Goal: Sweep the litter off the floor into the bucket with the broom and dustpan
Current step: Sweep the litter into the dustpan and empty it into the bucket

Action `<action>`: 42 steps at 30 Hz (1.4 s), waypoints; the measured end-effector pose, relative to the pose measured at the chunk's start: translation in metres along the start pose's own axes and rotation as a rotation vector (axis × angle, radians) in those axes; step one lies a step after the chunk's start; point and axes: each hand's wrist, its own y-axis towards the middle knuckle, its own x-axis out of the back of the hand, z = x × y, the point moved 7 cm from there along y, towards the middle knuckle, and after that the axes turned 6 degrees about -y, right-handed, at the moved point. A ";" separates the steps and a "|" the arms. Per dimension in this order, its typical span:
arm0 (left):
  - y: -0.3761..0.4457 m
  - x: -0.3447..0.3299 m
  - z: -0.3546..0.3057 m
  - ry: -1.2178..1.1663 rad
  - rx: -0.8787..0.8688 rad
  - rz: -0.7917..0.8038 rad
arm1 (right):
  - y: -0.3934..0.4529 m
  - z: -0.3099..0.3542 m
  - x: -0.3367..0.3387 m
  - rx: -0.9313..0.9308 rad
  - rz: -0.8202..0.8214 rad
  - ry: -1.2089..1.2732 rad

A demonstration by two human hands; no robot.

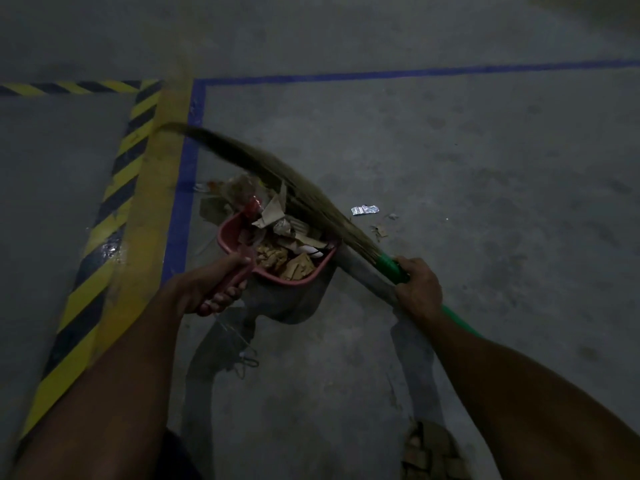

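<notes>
A red dustpan (231,233) sits low over the grey floor, heaped with paper and cardboard litter (287,244). My left hand (207,289) grips its handle from behind. My right hand (417,285) holds the green handle of a grass broom (277,174), whose long bristles arch up and left over the pan's far side. More scraps (221,199) lie at the pan's mouth. A silver foil wrapper (364,209) and small bits (379,230) rest on the floor to the right of the broom. No bucket shows.
Blue tape (187,188) marks a rectangle on the floor, with a yellow band (156,188) and black-yellow hazard stripes (121,188) to its left. A thin wire piece (242,358) lies near me. A brownish patterned thing (429,452) sits at the bottom edge.
</notes>
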 end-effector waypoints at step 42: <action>-0.075 -0.034 -0.006 -0.058 -0.088 -0.008 | 0.009 0.066 0.065 -0.137 -0.069 0.084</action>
